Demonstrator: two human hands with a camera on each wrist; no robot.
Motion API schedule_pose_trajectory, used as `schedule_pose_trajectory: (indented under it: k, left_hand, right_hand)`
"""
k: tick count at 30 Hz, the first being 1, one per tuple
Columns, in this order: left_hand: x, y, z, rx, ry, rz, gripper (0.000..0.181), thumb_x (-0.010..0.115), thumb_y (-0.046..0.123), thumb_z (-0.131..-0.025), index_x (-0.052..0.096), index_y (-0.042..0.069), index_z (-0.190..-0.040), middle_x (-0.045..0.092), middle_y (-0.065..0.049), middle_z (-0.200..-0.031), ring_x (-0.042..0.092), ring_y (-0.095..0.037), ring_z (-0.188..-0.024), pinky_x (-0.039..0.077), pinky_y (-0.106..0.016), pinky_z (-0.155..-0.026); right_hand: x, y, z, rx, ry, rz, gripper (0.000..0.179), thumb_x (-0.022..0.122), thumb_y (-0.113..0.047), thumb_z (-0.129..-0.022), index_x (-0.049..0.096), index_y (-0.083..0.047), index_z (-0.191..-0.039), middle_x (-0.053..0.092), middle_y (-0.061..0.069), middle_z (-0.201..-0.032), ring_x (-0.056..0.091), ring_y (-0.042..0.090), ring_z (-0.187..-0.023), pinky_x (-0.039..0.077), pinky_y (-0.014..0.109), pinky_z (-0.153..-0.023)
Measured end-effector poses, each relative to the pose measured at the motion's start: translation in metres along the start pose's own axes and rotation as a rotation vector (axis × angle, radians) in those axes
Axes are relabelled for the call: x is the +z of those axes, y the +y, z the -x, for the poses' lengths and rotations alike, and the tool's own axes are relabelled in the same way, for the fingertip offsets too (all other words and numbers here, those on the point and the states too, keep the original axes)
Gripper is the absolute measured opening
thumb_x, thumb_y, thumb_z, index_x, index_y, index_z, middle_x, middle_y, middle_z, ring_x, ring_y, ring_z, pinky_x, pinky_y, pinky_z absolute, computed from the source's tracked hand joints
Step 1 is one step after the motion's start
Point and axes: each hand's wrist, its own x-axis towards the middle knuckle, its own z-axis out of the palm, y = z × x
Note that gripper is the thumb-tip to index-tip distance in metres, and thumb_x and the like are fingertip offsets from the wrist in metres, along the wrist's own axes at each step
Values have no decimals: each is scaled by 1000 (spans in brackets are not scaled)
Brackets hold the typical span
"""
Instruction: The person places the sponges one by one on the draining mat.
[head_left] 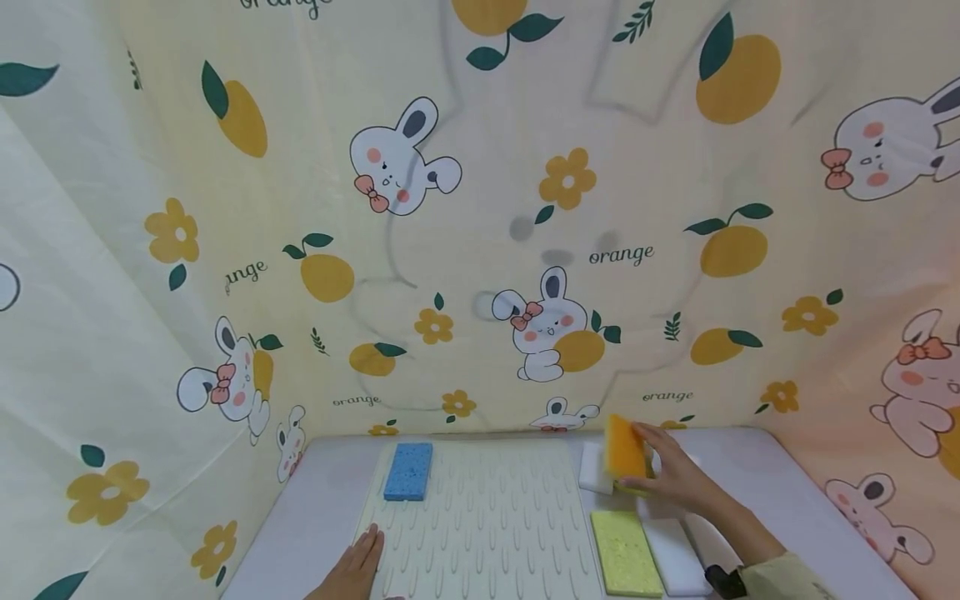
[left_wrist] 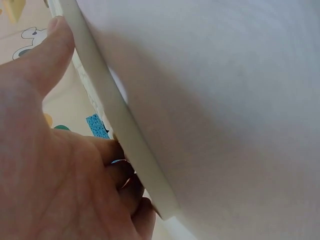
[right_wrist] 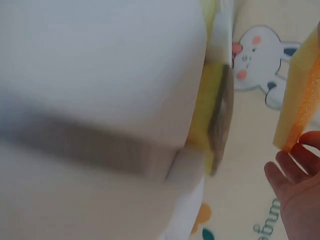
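My right hand (head_left: 675,475) pinches an orange sponge (head_left: 624,447) and holds it tilted up at the back right of the table. The right wrist view shows the sponge (right_wrist: 300,95) with an orange layer and a pale yellow one, between the fingers of the hand (right_wrist: 302,185). My left hand (head_left: 351,567) rests on the left edge of a white ridged mat (head_left: 487,517). From the left wrist, the hand (left_wrist: 75,165) touches the mat's thick edge (left_wrist: 120,120) with thumb and fingers. A blue sponge (head_left: 408,472) lies on the mat's back left corner.
Right of the mat lie a yellow-green sponge (head_left: 626,554), a white block (head_left: 675,554) and another white block (head_left: 595,468) farther back. A yellow sponge with a brownish layer (right_wrist: 212,112) shows in the right wrist view. A printed cloth (head_left: 480,250) hangs behind and around the table.
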Motion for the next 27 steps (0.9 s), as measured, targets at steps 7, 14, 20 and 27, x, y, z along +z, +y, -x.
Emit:
schedule_pose_trajectory:
  k: [7,14,20,27]
  left_hand:
    - [2,-5,-3,24,14,7,109,63,70,-98,35,-16,-159,31,-33,-168,35,-54,-152,34,-71,-117]
    - [5,-10,-4,37,30,-17,107,64,68,-98,37,-16,-158,34,-33,-167,38,-55,-150,37,-71,-115]
    - [8,-7,-1,37,47,8,107,62,70,-98,36,-14,-159,31,-32,-169,37,-54,-151,35,-72,-116]
    - [8,-6,-2,29,39,2,109,62,72,-97,36,-14,-159,31,-32,-169,36,-53,-152,34,-72,-117]
  right_hand:
    - [16,-13,-6,-22,-3,-3,110,92,-48,-84,38,7,-162,35,31,-164,35,58,-146,32,80,-113]
    - [28,-29,-12,-5,6,-37,107,92,-45,-85,38,5,-163,35,29,-165,37,56,-146,35,78,-112]
    - [40,-38,-16,-54,36,-47,108,94,-43,-83,40,7,-161,39,30,-162,43,56,-140,42,76,-109]
    - [54,-48,-19,-66,40,-13,106,94,-45,-83,42,5,-160,41,29,-163,48,54,-140,45,72,-109]
